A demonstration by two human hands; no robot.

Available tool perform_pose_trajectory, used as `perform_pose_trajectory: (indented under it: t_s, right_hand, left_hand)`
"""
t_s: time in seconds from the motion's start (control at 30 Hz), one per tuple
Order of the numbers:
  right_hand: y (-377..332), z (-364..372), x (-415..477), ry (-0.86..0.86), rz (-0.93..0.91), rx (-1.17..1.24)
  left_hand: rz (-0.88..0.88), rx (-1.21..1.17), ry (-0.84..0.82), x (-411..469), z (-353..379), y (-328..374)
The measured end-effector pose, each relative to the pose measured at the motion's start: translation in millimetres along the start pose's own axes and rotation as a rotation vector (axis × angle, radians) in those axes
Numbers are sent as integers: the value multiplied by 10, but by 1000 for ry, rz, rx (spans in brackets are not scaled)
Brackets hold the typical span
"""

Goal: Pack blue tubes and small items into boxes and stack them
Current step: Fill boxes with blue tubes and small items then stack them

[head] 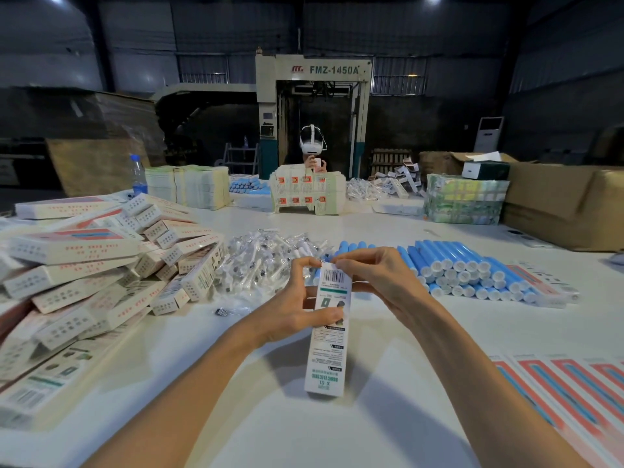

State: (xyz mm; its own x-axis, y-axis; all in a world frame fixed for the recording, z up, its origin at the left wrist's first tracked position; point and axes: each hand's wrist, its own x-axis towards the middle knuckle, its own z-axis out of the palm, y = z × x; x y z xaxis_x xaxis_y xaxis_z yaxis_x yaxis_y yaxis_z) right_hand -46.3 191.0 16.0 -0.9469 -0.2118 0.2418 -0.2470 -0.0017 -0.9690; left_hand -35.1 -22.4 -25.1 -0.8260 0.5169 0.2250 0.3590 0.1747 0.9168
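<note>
A long white box (327, 352) with a barcode and green print stands on end over the middle of the table. My left hand (297, 305) grips its upper part, thumb across the front. My right hand (374, 278) pinches the flap at its top end. Behind my hands lies a pile of small items in clear bags (266, 261). A heap of blue tubes (456, 268) with white caps lies to the right. Several packed boxes (84, 275) are piled at the left.
Flat red-and-white box blanks (567, 386) lie at the lower right. A person with a white headset (312, 143) sits across the table behind stacked cartons. A water bottle (138, 177), bundles of flat blanks (189, 185) and brown cardboard cartons (557, 201) stand along the far edge.
</note>
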Motion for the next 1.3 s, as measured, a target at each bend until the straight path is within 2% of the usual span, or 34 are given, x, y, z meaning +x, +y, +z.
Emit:
perform_pose_trajectory:
  t_s: [0.2, 0.4, 0.6, 0.8, 0.97, 1.17, 1.3]
  right_hand:
    - [28, -32, -15, -42, -32, -29]
    - [41, -70, -13, 16, -53, -42]
    - [158, 17, -12, 51, -66, -79]
    - [188, 88, -10, -98, -89, -31]
    - [247, 168, -7, 0, -104, -38]
    - [258, 191, -15, 50, -106, -138]
    - [292, 248, 7, 140, -123, -280]
  left_hand:
    - [41, -83, -14, -17, 26, -7]
    - [82, -171, 42, 21, 66, -40]
    - [53, -269, 300, 102, 162, -113]
    - [70, -216, 510, 90, 80, -130]
    - [82, -207, 530, 77, 67, -104]
    - [82, -174, 532, 64, 101, -79]
    - [64, -176, 533, 64, 132, -86]
